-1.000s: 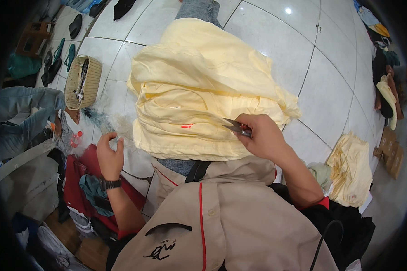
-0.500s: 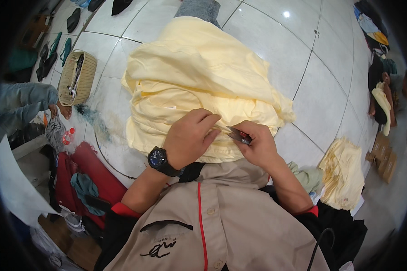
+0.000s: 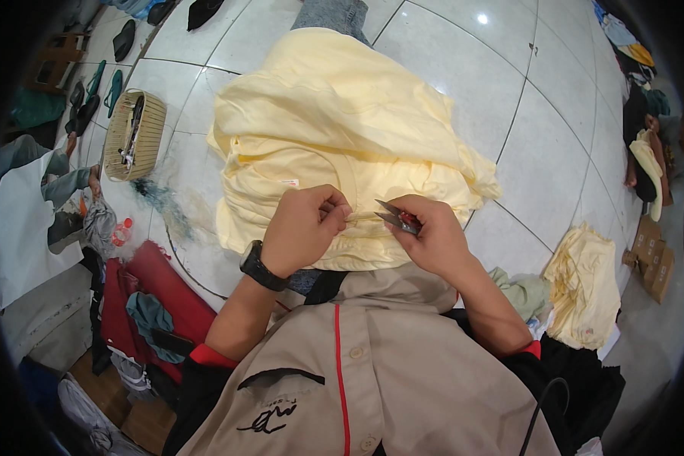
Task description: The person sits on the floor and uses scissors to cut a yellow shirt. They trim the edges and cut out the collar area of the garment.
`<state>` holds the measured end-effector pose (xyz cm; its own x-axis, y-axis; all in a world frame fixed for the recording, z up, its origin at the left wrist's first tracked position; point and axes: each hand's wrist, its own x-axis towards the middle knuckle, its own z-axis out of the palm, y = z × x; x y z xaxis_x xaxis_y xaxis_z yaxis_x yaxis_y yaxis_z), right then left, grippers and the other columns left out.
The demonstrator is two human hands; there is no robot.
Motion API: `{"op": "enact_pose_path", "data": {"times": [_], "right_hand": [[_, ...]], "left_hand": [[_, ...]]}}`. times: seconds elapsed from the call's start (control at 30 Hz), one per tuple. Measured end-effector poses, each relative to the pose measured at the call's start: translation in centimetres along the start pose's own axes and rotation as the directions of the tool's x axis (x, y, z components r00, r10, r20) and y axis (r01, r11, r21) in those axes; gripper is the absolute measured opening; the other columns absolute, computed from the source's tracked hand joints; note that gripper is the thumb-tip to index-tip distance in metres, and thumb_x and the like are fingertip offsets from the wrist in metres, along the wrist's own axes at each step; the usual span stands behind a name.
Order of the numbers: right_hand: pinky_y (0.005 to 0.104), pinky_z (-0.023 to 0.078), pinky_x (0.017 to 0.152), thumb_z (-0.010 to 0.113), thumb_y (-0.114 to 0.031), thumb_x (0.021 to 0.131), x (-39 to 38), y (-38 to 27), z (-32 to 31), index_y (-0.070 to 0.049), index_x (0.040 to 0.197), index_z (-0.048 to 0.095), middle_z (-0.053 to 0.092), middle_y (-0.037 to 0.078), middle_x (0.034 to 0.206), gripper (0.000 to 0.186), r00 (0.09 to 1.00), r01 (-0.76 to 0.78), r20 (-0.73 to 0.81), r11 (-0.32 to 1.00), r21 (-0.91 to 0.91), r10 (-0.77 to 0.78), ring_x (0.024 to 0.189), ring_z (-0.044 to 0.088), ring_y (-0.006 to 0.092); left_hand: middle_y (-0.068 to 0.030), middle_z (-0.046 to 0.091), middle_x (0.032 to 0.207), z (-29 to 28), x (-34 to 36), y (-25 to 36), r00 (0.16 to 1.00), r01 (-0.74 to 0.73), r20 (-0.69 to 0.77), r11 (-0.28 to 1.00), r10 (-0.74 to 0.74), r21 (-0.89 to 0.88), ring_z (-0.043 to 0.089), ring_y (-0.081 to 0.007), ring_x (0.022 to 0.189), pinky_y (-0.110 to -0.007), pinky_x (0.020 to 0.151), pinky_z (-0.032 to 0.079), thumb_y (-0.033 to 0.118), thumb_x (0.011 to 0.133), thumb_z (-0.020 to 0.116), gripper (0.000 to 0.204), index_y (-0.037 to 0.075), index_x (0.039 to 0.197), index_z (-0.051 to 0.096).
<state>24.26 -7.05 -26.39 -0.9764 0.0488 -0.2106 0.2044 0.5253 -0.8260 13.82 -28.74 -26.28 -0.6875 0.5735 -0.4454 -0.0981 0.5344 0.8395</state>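
Note:
A heap of pale yellow garments point(image 3: 334, 106) lies over my lap, with jeans point(image 3: 330, 15) showing beyond it. My left hand point(image 3: 304, 224) is closed over the heap's near part, thumb and finger pinched on something too small to make out. Just to its right, my right hand point(image 3: 429, 228) holds small metal thread snips point(image 3: 391, 216) in closed fingers, their pointed blades angled toward my left fingertips.
At left are a woven basket point(image 3: 133, 140), sandals point(image 3: 114, 91), another person's foot point(image 3: 93, 178), a white sheet point(image 3: 30, 228), a red bottle point(image 3: 121, 232) and red cloth point(image 3: 159, 289). Yellow garments point(image 3: 581, 281), cardboard boxes point(image 3: 650, 258) and cloth piles point(image 3: 634, 53) lie at right.
My left hand has moved rightward from beside the heap onto it and pinched. The snips remain in my right hand, near the left fingertips. A white sheet has appeared at the left.

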Motion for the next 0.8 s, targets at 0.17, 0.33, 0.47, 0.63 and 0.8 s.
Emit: {"op": "enact_pose_path", "data": {"times": [0.17, 0.33, 0.47, 0.63, 0.8], "right_hand": [[0.0348, 0.052, 0.068, 0.076, -0.015, 0.091, -0.4, -1.2, 0.2, -0.004, 0.126, 0.064, 0.063, 0.012, 0.083, 0.038, 0.99, -0.082, -0.099, 0.982, 0.17, 0.099, 0.075, 0.063, 0.0228], [0.0335, 0.052, 0.069, 0.078, -0.02, 0.092, -0.7, -0.1, 1.1, -0.004, 0.131, 0.062, 0.064, 0.013, 0.086, 0.045, 0.973, -0.165, -0.116, 0.954, 0.251, 0.199, 0.075, 0.062, 0.0216], [0.0345, 0.051, 0.068, 0.078, -0.02, 0.092, -0.4, -0.3, 1.4, -0.003, 0.124, 0.064, 0.064, 0.013, 0.082, 0.039, 0.967, -0.137, -0.173, 0.956, 0.258, 0.185, 0.072, 0.062, 0.0222], [0.0364, 0.05, 0.066, 0.078, -0.015, 0.089, 0.3, -1.4, -0.7, 0.0, 0.112, 0.069, 0.065, 0.014, 0.08, 0.029, 0.986, -0.163, 0.029, 0.985, -0.06, 0.165, 0.07, 0.062, 0.0259], [0.0361, 0.05, 0.067, 0.077, -0.013, 0.089, -0.2, -1.2, -0.8, 0.0, 0.11, 0.07, 0.065, 0.014, 0.08, 0.025, 0.993, -0.094, -0.059, 0.992, 0.085, 0.099, 0.07, 0.062, 0.0267]], "left_hand": [[-0.0112, 0.075, 0.094, -0.2, 0.2, -0.6, 0.998, 0.069, 0.02, 0.97, -0.066, -0.234, 0.072, -0.0118, 0.08, -0.026, 0.071, 0.059, 0.008, 0.104, 0.061, 0.014, -0.003, 0.111, 0.063], [-0.0149, 0.074, 0.095, 0.3, -0.3, 0.5, 0.999, -0.035, -0.03, 0.998, 0.033, -0.046, 0.074, -0.0214, 0.075, -0.032, 0.068, 0.057, 0.008, 0.097, 0.066, 0.022, -0.003, 0.116, 0.064], [-0.0134, 0.071, 0.098, 1.2, -0.8, 0.7, 0.951, -0.256, -0.114, 0.938, 0.288, 0.234, 0.071, -0.0218, 0.081, -0.033, 0.068, 0.057, 0.005, 0.089, 0.075, 0.037, 0.0, 0.124, 0.066], [-0.0141, 0.068, 0.096, 1.5, -0.8, 0.7, 0.793, -0.419, -0.162, 0.719, 0.587, 0.554, 0.067, -0.0321, 0.085, -0.038, 0.07, 0.056, 0.0, 0.082, 0.078, 0.035, 0.002, 0.116, 0.069], [-0.014, 0.068, 0.097, 1.5, -0.9, 0.3, 0.67, -0.484, -0.251, 0.667, 0.699, 0.566, 0.067, -0.0335, 0.088, -0.04, 0.074, 0.056, -0.004, 0.079, 0.079, 0.032, 0.002, 0.109, 0.071]]}}
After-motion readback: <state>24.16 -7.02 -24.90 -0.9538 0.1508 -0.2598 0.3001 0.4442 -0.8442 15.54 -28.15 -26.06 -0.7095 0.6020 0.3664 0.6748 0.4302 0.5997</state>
